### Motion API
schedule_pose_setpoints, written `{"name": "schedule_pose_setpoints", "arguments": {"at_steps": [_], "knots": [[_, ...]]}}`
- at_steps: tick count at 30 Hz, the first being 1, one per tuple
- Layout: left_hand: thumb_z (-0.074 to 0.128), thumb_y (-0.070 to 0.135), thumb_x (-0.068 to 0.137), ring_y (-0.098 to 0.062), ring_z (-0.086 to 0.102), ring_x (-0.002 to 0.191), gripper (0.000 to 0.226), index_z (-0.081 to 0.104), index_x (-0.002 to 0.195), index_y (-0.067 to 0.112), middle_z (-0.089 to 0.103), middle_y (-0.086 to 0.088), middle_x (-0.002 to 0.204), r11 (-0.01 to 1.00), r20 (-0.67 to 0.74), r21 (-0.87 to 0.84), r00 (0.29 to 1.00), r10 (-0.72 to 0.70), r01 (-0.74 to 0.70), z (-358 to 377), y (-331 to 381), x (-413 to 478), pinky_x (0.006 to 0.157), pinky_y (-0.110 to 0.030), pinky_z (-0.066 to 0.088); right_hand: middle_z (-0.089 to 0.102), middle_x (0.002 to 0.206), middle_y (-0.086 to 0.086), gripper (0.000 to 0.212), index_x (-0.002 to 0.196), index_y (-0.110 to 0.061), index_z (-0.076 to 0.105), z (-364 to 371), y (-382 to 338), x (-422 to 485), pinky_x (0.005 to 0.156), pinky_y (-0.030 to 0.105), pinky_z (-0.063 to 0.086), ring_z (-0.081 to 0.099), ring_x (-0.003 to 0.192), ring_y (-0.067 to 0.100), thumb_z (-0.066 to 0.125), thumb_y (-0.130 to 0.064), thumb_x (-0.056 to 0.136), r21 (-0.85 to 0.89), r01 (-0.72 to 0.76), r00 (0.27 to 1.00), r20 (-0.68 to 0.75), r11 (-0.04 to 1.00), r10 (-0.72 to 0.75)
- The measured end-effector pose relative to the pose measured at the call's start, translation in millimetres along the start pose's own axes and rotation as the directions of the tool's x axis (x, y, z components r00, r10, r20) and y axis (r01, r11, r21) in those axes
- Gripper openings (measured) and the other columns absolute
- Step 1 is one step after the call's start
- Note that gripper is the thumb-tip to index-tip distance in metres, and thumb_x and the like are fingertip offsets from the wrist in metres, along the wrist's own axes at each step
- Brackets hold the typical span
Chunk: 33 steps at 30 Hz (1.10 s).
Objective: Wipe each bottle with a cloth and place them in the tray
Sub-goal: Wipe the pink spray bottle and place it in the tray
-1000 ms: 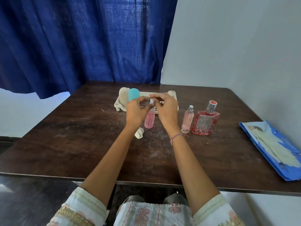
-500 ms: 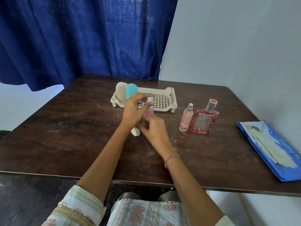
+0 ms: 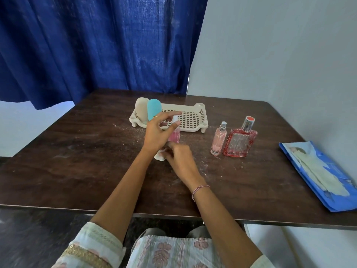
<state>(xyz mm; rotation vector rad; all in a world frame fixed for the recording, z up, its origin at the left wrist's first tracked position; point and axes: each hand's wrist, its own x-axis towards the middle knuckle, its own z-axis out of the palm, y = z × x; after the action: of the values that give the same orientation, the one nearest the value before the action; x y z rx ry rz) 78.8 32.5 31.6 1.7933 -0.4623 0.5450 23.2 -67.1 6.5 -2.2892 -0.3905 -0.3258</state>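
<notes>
Forearms extend from pale embroidered sleeves [image 3: 92,242] over the near edge of the dark wooden table [image 3: 77,171]. The right wrist carries a beaded bracelet [image 3: 200,189].

Right hand [image 3: 180,159]: lowered to the tabletop, fingers curled toward a small white cloth [image 3: 159,156] that lies on the table directly beneath the left wrist. The fingertips reach the cloth. Whether they pinch it or only touch it cannot be determined.

Left hand [image 3: 157,132]: raised just above and beyond the cloth. Thumb and fingers pinch the upper part of the small pink bottle [image 3: 175,135], with the index finger extended over its blurred cap. The bottle stands upright on the right side of this hand, in front of the tray and outside it.

The tray [image 3: 202,113], cream with a perforated floor, sits just beyond the hands. Its left end holds a cream bottle [image 3: 141,111] and a teal bottle [image 3: 153,109], both upright and side by side.

Right of the tray, on the table, a slim pink spray bottle [image 3: 218,140] stands just beside a red square bottle [image 3: 239,143].

A blue packet [image 3: 336,202] lies at the far right edge. A blue curtain [image 3: 96,45] and a pale wall [image 3: 280,55] stand behind the table.
</notes>
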Motion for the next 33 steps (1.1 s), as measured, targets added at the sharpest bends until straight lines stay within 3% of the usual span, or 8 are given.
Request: {"name": "schedule_pose_setpoints", "arguments": {"at_steps": [4,7,13,16,20,24,28,33], "knots": [[0.065,0.019,0.089,0.002,0.055,0.115,0.03,0.063,0.114,0.034,0.063,0.019,0.118,0.997,0.027,-0.066,0.999,-0.026,0.027,0.2,0.2,-2.2,0.096,-0.025,0.046,0.069,0.085,0.0,0.013,0.092,-0.014,0.062,-5.8,-2.3,-0.9,0.071,0.02,0.048,0.063,0.077,0.011,0.069,-0.01,0.081,0.037,-0.006,1.0,-0.003,0.999,0.006],[0.064,0.02,0.09,-0.002,0.058,0.105,0.035,0.059,0.119,0.04,0.064,0.026,0.108,0.993,0.052,-0.11,0.998,-0.033,0.039,0.2,-1.3,-5.4,0.096,-0.034,0.049,0.062,0.077,-0.005,0.022,0.091,-0.013,0.059,-13.2,-1.7,0.0,0.067,0.01,0.044,0.058,0.07,0.006,0.072,-0.006,0.074,0.138,-0.058,0.998,0.017,0.989,0.056],[0.061,0.038,0.087,-0.027,0.066,0.095,0.05,0.047,0.134,0.043,0.063,0.009,0.097,0.981,0.069,-0.183,0.996,-0.052,0.064,-1.9,-9.2,-8.4,0.09,-0.048,0.052,0.06,0.079,-0.005,0.034,0.097,-0.026,0.063,-23.3,5.4,4.8,0.078,0.022,0.048,0.059,0.079,0.012,0.071,-0.005,0.072,0.469,-0.22,0.975,0.08,0.856,0.206],[0.062,0.028,0.09,-0.025,0.067,0.093,0.047,0.049,0.134,0.04,0.063,0.011,0.095,0.986,0.078,-0.159,0.996,-0.038,0.05,-2.3,-10.1,-8.1,0.089,-0.043,0.054,0.065,0.097,0.001,0.04,0.11,-0.018,0.062,-26.4,5.1,7.6,0.08,0.022,0.05,0.061,0.086,0.011,0.062,0.004,0.077,0.584,-0.249,0.967,0.108,0.773,0.23],[0.059,0.011,0.092,0.001,0.062,0.086,0.045,0.048,0.133,0.024,0.062,0.011,0.092,0.987,0.073,-0.159,0.997,-0.014,0.025,-0.8,-8.0,-8.9,0.078,-0.019,0.052,0.066,0.104,0.004,0.045,0.116,-0.011,0.058,-27.9,6.3,9.3,0.089,0.029,0.05,0.061,0.099,0.016,0.056,0.014,0.079,0.721,-0.264,0.954,0.096,0.64,0.285],[0.058,0.014,0.093,-0.003,0.064,0.089,0.041,0.051,0.132,0.025,0.064,0.007,0.098,0.985,0.078,-0.163,0.996,-0.052,0.064,-1.6,-9.2,-8.3,0.08,-0.021,0.053,0.069,0.101,0.009,0.036,0.108,-0.011,0.063,-33.2,6.2,8.4,0.082,0.03,0.055,0.066,0.095,0.02,0.054,0.014,0.083,0.826,-0.266,0.948,0.13,0.498,0.29],[0.058,0.016,0.093,-0.01,0.063,0.098,0.038,0.054,0.128,0.028,0.065,0.01,0.101,0.978,0.064,-0.186,0.994,-0.085,0.096,-1.4,-9.9,-7.9,0.086,-0.029,0.055,0.07,0.087,-0.005,0.027,0.097,-0.018,0.068,-40.1,5.9,6.4,0.058,0.015,0.043,0.061,0.073,0.003,0.055,0.004,0.088,0.809,-0.265,0.927,0.064,0.525,0.369],[0.059,0.016,0.093,-0.009,0.057,0.092,0.036,0.055,0.127,0.028,0.062,0.005,0.094,0.972,0.053,-0.214,0.995,-0.086,0.095,-1.6,-10.9,-6.6,0.085,-0.024,0.051,0.069,0.103,-0.01,0.025,0.099,-0.024,0.069,-41.1,10.2,7.3,0.075,0.02,0.053,0.062,0.091,0.005,0.065,-0.004,0.085,0.842,-0.163,0.89,-0.1,0.514,0.445]]}}
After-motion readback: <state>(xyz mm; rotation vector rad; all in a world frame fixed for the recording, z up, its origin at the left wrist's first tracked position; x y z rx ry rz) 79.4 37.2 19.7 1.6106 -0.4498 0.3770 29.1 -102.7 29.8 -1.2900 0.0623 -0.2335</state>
